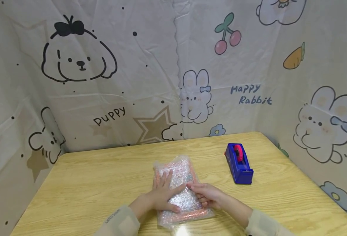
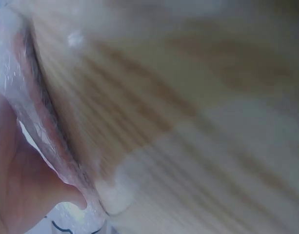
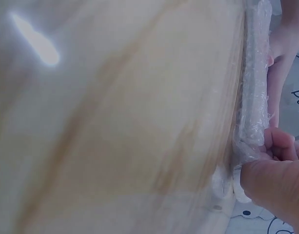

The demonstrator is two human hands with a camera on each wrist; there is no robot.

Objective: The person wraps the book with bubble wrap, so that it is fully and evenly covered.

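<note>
A flat rectangular item with an orange-pink border, wrapped in clear bubble wrap [image 1: 185, 214], lies on the table in front of me. My left hand [image 1: 161, 193] rests on top of it with the fingers spread. At its right side, my right hand [image 1: 210, 195] pinches the edge of the bubble wrap between thumb and curled fingers. From the right wrist, the thumb [image 3: 273, 183] shows close against the corner of the wrapped item. In the left wrist view, the left thumb [image 2: 66, 195] lies along the wrap's near edge.
A blue tape dispenser [image 1: 240, 175] with a red-cored roll of tape stands to the right, beyond my right hand. The wood-grain table [image 1: 102, 177] meets a printed cloth [image 1: 150, 91] hung along its back and sides.
</note>
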